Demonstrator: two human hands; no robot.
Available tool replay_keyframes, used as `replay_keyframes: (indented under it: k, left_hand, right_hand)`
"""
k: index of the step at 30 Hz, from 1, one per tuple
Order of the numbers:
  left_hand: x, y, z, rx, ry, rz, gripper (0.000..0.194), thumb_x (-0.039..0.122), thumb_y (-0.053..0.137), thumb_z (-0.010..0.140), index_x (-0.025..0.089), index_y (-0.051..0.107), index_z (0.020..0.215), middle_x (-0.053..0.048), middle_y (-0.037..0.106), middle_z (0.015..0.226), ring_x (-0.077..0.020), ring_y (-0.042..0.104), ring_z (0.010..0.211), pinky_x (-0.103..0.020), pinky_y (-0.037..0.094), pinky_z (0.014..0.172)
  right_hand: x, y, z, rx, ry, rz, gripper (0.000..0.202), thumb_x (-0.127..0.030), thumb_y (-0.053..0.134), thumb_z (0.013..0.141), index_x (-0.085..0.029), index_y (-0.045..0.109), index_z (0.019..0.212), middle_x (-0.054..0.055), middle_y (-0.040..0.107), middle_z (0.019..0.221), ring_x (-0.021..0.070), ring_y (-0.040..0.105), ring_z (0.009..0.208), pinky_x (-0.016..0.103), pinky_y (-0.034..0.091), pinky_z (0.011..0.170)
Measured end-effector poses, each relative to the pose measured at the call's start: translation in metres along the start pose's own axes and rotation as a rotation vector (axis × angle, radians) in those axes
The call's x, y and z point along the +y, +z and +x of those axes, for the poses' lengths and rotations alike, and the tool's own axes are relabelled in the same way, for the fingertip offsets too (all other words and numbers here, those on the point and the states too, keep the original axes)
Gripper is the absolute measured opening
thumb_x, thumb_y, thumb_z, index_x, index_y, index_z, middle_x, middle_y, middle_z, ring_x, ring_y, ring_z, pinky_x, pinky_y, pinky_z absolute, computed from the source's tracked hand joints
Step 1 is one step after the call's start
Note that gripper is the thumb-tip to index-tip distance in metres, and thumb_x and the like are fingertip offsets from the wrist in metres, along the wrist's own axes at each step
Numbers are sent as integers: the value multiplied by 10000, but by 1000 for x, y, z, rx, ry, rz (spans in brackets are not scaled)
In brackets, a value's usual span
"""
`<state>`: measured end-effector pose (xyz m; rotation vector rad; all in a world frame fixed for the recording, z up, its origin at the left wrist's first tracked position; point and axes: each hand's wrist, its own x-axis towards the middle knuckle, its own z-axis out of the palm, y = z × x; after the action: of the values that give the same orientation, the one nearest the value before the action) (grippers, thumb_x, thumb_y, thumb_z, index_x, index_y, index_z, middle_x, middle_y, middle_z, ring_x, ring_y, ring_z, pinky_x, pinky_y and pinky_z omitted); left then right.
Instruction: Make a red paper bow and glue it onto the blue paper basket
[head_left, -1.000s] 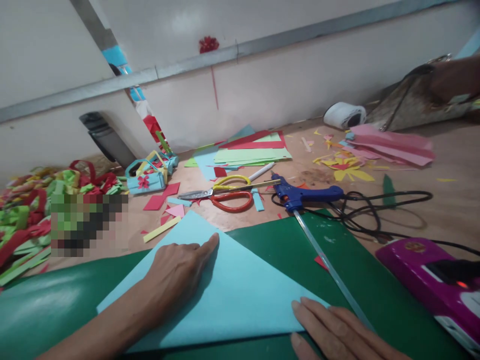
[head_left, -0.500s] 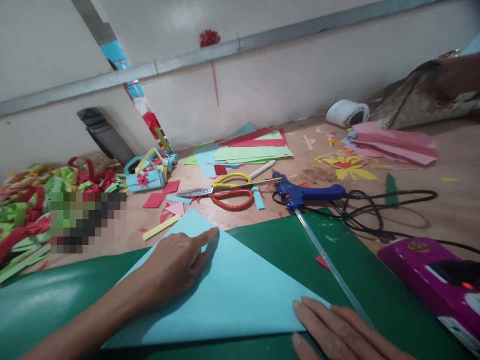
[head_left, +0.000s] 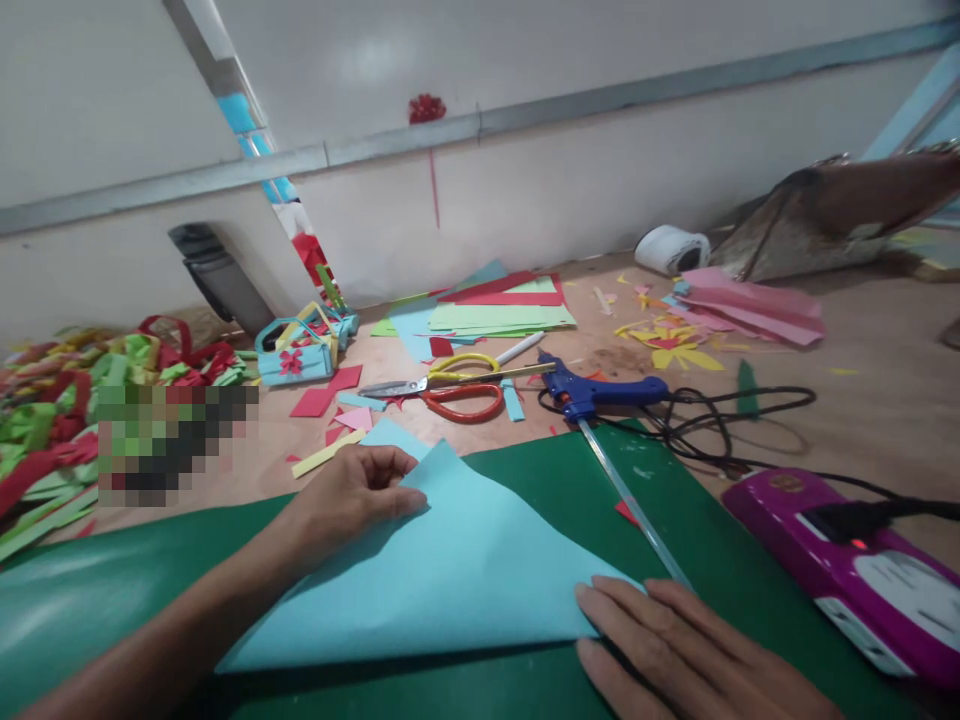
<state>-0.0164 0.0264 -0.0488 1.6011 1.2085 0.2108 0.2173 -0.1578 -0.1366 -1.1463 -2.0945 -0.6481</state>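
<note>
Right hand (head_left: 667, 640) hides right corner of blue paper (head_left: 450, 560); wrist is cut by bottom edge. Lower end of clear stick (head_left: 630, 500) disappears at right hand. Dark object (head_left: 176, 445) at left is pixelated, not possible to identify. Bag (head_left: 817, 220) and purple power strip (head_left: 795, 530) cut by right edge, strip's print too blurred for reading.

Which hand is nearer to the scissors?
Left: the left hand is close in front of the scissors; the right hand is farther, at the right end of the blue paper.

The left hand (head_left: 356, 495) now lifts a corner of the blue paper (head_left: 457, 560).
</note>
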Motion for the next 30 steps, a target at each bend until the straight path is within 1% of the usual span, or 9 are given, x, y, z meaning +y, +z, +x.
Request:
replay_keyframes:
  k: [2, 4, 8, 10, 13, 16, 20, 23, 30]
  left_hand:
    - [2, 0, -3, -3, 2, -28, 372, 471, 699, 578, 149, 594, 731, 27, 550, 603, -89, 442, 499, -192, 314, 437]
    - [4, 1, -7, -4, 28, -46, 383, 499, 708, 579, 152, 583, 681, 35, 525, 565, -78, 412, 474, -186, 289, 419]
    - [6, 4, -16, -50, 94, -89, 400, 528, 697, 613, 154, 561, 654, 51, 483, 539, -69, 377, 458, -182, 262, 413]
    - [7, 6, -20, -71, 126, -90, 389, 520, 685, 632, 150, 571, 665, 43, 491, 556, -77, 390, 476, -187, 271, 426]
    - [10, 8, -27, -107, 189, -64, 344, 480, 655, 665, 144, 584, 666, 36, 487, 566, -83, 386, 499, -194, 271, 445]
    - [11, 12, -32, -132, 268, -43, 304, 426, 629, 685, 156, 527, 588, 59, 405, 519, -70, 312, 484, -198, 222, 440]
    - [12, 17, -36, -155, 319, -13, 309, 384, 600, 690, 178, 432, 532, 74, 321, 498, -65, 250, 477, -212, 179, 439]
    - [13, 19, -38, -156, 353, 5, 307, 382, 582, 694, 183, 416, 529, 76, 304, 500, -66, 232, 482, -222, 170, 446]
    - [18, 17, -38, -150, 394, 9, 334, 417, 601, 659, 186, 413, 508, 81, 302, 480, -65, 229, 471, -227, 169, 440]
  right_hand:
    - [11, -13, 12, -42, -54, 36, 462, -423, 269, 982, -189, 667, 994, 79, 733, 1016, 221, 655, 1006, 400, 383, 1037]
    - [22, -27, 32, -134, -14, 122, 376, -401, 378, 954, -177, 656, 1070, 75, 729, 1042, 205, 672, 973, 334, 480, 945]
    - [31, -48, 86, -303, 421, 289, 322, -370, 513, 888, -209, 663, 1124, 72, 726, 1068, 228, 686, 951, 333, 558, 804]
    - [29, -48, 113, -374, 613, 418, 353, -398, 550, 862, -207, 667, 1134, 64, 716, 1102, 240, 673, 990, 351, 551, 812]
    - [25, -36, 143, -462, 744, 675, 394, -435, 598, 823, -176, 679, 1109, 73, 694, 1143, 245, 633, 1057, 365, 499, 883]
    - [21, -18, 160, -475, 855, 851, 379, -379, 644, 780, -104, 688, 1038, 94, 718, 1015, 202, 655, 904, 287, 491, 758]
    - [19, -4, 168, -442, 878, 937, 168, -266, 594, 782, -128, 675, 732, -28, 570, 590, 89, 483, 540, 214, 343, 501]
    - [18, -6, 170, -426, 859, 904, 171, -210, 561, 771, -141, 614, 625, -60, 456, 531, 71, 382, 503, 213, 281, 479]
    - [14, -13, 169, -384, 819, 801, 199, -233, 556, 753, -155, 573, 571, -68, 413, 506, 71, 345, 477, 217, 258, 454]
